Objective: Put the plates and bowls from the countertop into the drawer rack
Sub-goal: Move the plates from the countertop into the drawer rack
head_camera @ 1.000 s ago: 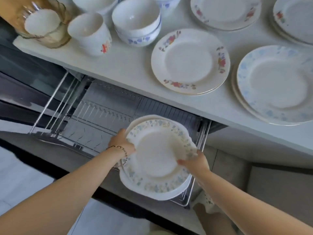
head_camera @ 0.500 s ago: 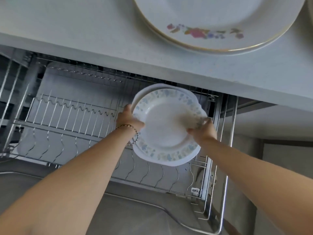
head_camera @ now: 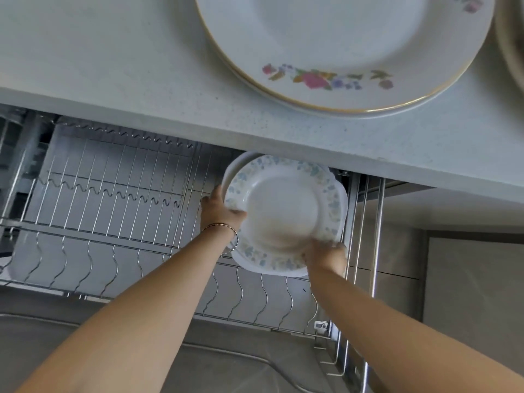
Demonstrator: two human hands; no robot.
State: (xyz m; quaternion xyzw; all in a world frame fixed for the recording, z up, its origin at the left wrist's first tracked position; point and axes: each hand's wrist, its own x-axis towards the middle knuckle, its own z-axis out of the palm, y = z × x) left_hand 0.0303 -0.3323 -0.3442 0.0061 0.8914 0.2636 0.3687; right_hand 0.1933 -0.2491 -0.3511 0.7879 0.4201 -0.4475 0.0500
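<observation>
I hold a small stack of white plates with a pale blue flower rim (head_camera: 283,211), tilted up over the right end of the wire drawer rack (head_camera: 113,199). My left hand (head_camera: 219,209), with a thin bracelet at the wrist, grips the stack's left edge. My right hand (head_camera: 326,253) grips its lower right edge. A second plate's rim shows behind the front one. The stack's top edge sits just under the countertop's front edge. On the countertop (head_camera: 113,66) lies a gold-rimmed plate with pink flowers (head_camera: 340,52).
The rack's wavy wire dividers stand with no dishes in them to the left of and below the stack. Steel rails (head_camera: 365,251) run along the drawer's right side. Another plate's edge (head_camera: 513,52) shows at the far right of the countertop.
The view has closed in on the drawer. The plate stack moved deeper towards the rack's back right corner, and my right hand slid from the stack's right edge to its lower right edge.
</observation>
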